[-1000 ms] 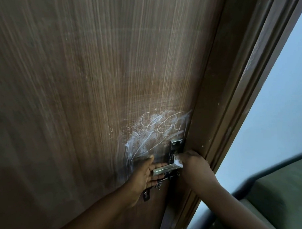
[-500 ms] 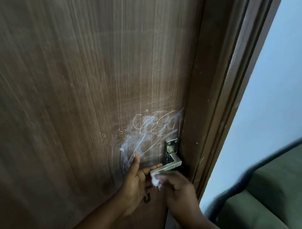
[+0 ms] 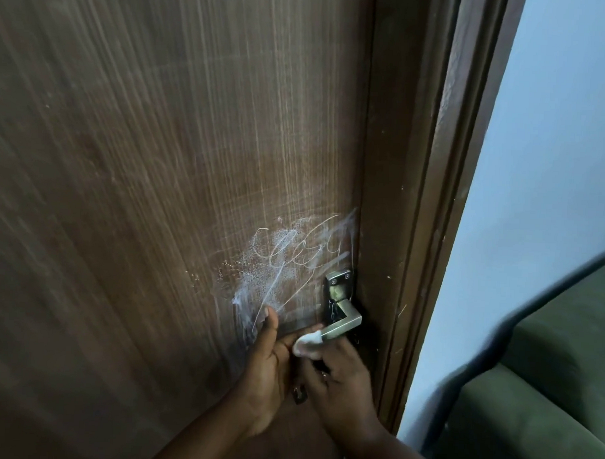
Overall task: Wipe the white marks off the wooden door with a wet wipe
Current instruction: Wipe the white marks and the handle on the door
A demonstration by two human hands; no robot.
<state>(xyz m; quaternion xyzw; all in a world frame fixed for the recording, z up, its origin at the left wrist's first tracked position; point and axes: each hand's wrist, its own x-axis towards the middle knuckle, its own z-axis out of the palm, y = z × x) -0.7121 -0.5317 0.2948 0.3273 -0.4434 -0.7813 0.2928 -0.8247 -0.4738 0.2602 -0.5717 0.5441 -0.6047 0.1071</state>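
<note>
A brown wooden door fills most of the view. White scribbles and smears sit on it just left of the metal lever handle. My left hand rests on the door below the marks, thumb up, fingers reaching toward the handle's tip. My right hand holds a small bunched white wet wipe right below the handle's end, next to my left fingers.
The dark door frame runs down the right of the door. Beyond it are a pale blue wall and a dark green sofa at the lower right. A small keyhole plate shows between my hands.
My right hand has come from the door's edge by the handle down and left, bringing the wipe under the handle's tip. My left hand stays on the door.
</note>
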